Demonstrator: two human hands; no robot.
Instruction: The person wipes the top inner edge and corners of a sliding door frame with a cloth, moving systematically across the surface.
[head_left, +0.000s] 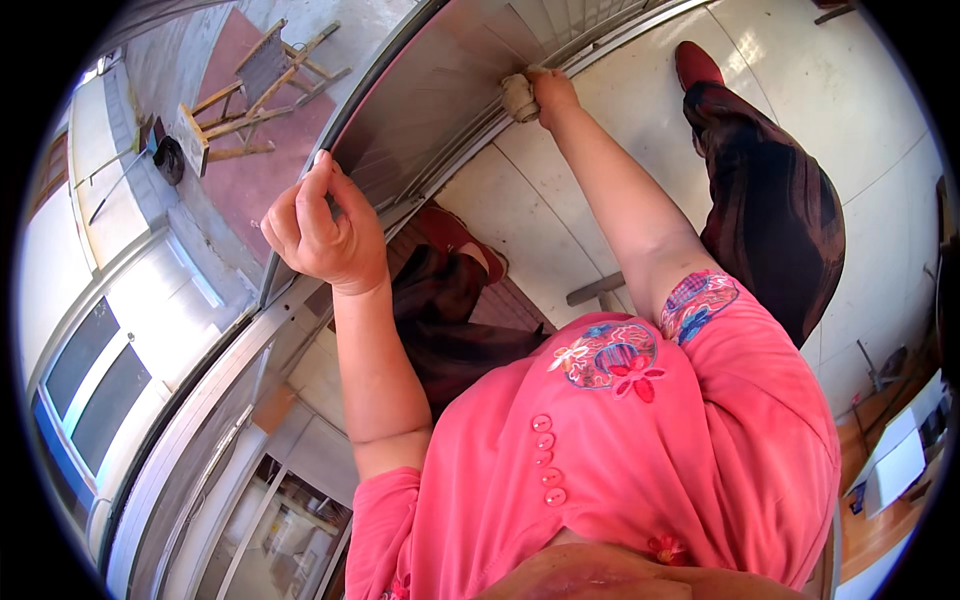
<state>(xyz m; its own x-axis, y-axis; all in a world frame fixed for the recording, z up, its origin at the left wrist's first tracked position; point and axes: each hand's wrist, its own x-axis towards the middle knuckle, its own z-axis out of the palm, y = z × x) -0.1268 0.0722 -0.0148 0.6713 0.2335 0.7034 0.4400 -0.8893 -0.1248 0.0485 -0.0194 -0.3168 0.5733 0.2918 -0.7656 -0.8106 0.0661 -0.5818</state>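
My right hand (553, 96) grips a crumpled beige cloth (519, 97), which lies against the lower part of a metal-framed door panel (457, 82), close to the tiled floor. At the panel's dark edge is my left hand (330, 217), raised, its fingers curled and its thumb and fingertip at that edge. Whether these fingertips grip the edge or only touch it I cannot tell. No cloth shows in my left hand.
Pale floor tiles (540, 195) lie under my feet, with a brown mat (517, 300) near one red shoe. Beyond the panel, a wooden chair (277, 75) lies on reddish ground beside a black bag (169, 160). A window frame (187, 442) stands at lower left.
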